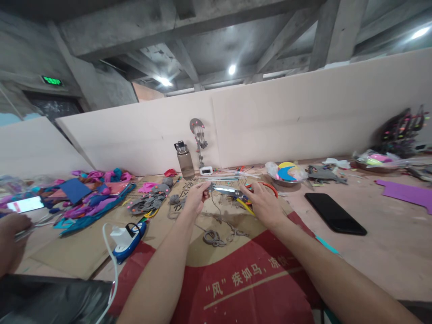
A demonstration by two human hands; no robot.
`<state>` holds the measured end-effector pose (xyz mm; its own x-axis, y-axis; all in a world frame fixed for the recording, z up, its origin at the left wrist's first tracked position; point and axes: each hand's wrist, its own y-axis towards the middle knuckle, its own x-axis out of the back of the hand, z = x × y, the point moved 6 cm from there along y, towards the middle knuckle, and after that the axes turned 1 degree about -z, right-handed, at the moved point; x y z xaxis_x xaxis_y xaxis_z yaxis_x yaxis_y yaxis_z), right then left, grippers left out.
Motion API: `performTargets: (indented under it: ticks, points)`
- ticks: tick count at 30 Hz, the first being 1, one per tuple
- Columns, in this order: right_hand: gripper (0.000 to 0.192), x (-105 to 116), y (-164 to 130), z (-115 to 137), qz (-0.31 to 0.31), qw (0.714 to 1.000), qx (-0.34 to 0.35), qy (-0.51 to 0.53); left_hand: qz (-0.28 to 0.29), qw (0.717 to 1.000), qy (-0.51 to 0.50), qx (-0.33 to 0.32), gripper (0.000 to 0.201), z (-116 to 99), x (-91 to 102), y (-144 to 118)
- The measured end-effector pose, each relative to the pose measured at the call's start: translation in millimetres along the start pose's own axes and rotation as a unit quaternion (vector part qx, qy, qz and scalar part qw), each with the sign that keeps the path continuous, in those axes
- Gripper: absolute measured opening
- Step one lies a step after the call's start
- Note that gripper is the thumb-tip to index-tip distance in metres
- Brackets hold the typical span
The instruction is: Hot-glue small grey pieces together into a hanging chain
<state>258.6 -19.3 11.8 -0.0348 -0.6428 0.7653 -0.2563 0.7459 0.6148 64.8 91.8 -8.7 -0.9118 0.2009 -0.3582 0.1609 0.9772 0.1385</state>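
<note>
My left hand pinches the end of a grey yarn between thumb and fingers. From there the strand hangs down and lies in loose loops on the cardboard. My right hand is closed around a pair of scissors with orange-red handles. Their blades point left and reach close to the left fingertips; I cannot tell whether they touch the yarn. Something yellow shows just under the right hand. Left of the left hand lies a small grey yarn ball.
Red-and-tan cardboard covers the work spot. To the right are a black phone and a bowl. A blue power strip, grey felt pieces and colourful cloth scraps lie left. A bottle stands behind. Another person's hand holds a lit phone.
</note>
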Motion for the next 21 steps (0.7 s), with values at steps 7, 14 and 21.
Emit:
performTargets:
  ticks: [7, 14, 21]
  points:
    - [0.043, 1.9, 0.5, -1.1, 0.013, 1.000, -0.013, -0.018, -0.012, 1.000, 0.006, -0.003, 0.029, -2.8, 0.6, -1.0]
    - [0.042, 3.0, 0.8, 1.4, 0.021, 1.000, -0.012, -0.019, -0.004, 1.000, 0.026, -0.007, 0.031, -1.5, -0.9, -1.4]
    - [0.040, 2.1, -0.2, 1.9, 0.016, 1.000, -0.008, -0.025, -0.010, 0.998, 0.047, -0.026, 0.030, -3.2, 1.2, -0.5]
